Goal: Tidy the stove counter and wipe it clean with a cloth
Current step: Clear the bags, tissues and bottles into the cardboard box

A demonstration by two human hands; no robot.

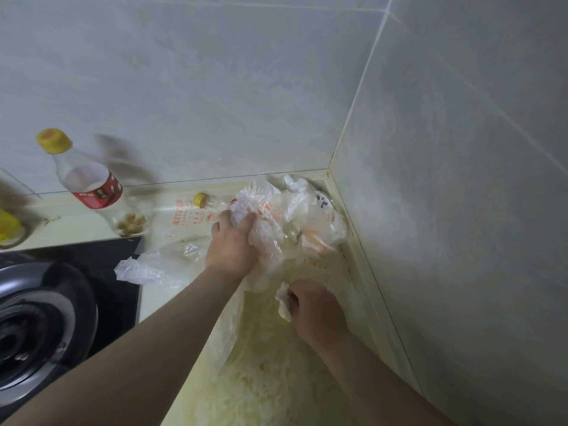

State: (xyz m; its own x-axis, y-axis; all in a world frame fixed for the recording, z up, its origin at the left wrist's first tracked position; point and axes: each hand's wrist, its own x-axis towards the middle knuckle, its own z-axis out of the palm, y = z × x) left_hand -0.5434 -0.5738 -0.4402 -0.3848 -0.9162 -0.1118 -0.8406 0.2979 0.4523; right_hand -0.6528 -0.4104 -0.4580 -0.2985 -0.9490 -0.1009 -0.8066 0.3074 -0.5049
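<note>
in the corner (329, 173), left hand (230, 242) gripping bags (295, 207)

A crumpled heap of thin white plastic bags (295, 216), printed in orange, is piled in the far right corner of the tabletop (276, 379) and is gripped from the near side by the left hand (230, 244). A small, crumpled white cloth (283, 304) is clutched in the right hand (316, 315), just before the heap. The tabletop is stained yellowish.
</note>
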